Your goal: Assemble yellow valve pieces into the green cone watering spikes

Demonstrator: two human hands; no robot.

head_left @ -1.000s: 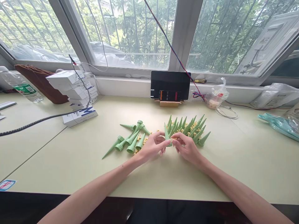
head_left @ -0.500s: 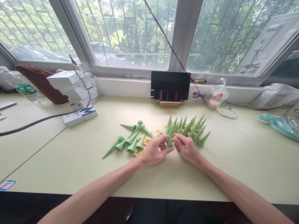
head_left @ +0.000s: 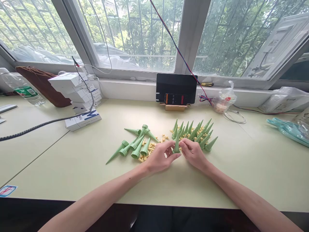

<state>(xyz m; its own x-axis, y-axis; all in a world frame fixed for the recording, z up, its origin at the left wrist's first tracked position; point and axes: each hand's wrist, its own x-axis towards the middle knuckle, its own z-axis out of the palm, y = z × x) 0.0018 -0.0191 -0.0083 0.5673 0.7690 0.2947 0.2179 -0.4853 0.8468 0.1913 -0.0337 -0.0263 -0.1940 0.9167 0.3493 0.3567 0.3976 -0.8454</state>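
Between the thumb and fingers of the left hand [head_left: 159, 156] there's a green spike [head_left: 177, 145], gripped low near its base, tip pointing up. The right hand [head_left: 195, 153] is just beside it, thumb and fingertips bunched together close to the spike; honestly can't tell from here if they're pinching anything. Just past that hand there's a whole crowd of standing spikes [head_left: 205, 140], yellow bits [head_left: 199, 130] mixed in around them. Over past the left hand, a messy pile of loose spikes [head_left: 137, 150] lies mostly sideways, next to more yellow bits. Further back on the desk [head_left: 193, 183]: a knotted see-through bag [head_left: 227, 96] with something pinkish [head_left: 220, 108] inside, stacked white boxes [head_left: 82, 96], and a green-labelled bottle [head_left: 26, 91] far left.
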